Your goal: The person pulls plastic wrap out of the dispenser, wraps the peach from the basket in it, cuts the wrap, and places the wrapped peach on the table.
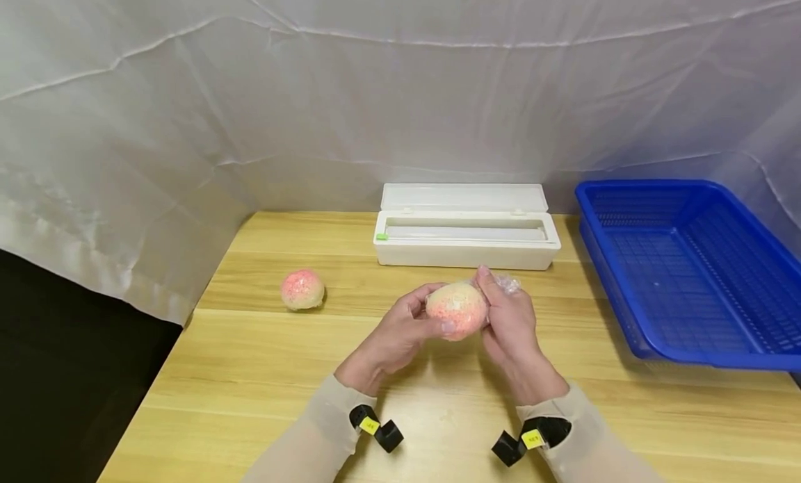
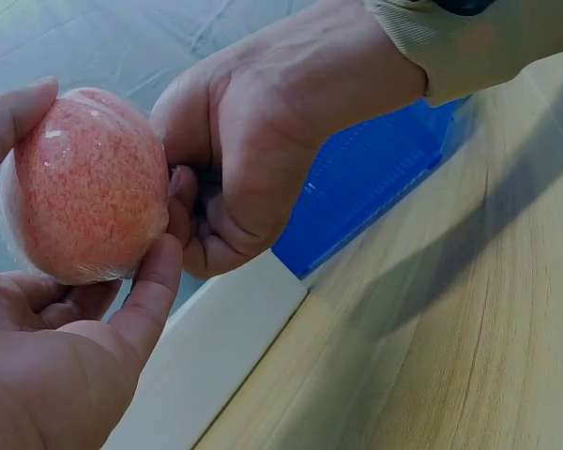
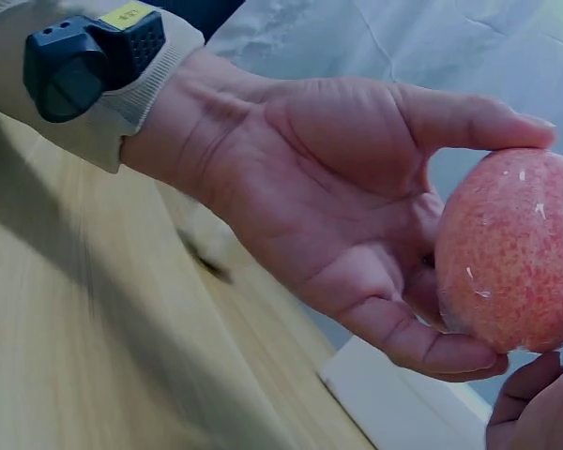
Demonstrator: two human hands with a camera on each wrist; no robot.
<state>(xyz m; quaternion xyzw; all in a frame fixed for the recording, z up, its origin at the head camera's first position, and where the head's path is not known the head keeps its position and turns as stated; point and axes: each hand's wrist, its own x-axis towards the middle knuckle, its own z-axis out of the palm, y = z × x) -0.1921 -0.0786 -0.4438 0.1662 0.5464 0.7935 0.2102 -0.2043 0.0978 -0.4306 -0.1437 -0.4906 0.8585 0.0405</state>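
My left hand (image 1: 397, 332) grips a pink and yellow peach (image 1: 459, 309), its thumb on one side and fingers beneath. Clear cling film (image 1: 507, 283) covers the peach, shining in both wrist views, and a crumpled bit of film sticks out by my right hand (image 1: 512, 320). In the left wrist view, the right hand's curled fingers (image 2: 183, 192) pinch the film against the peach's side. A second peach (image 1: 302, 290) lies on the table to the left, apart from both hands.
Behind the hands stands a white cling film dispenser (image 1: 469, 256), its lid (image 1: 464, 197) raised, with a green slider (image 1: 382, 237) at the left end. A blue plastic basket (image 1: 626, 316) stands at the right. A pale curtain (image 1: 400, 108) hangs behind the wooden table (image 1: 250, 386).
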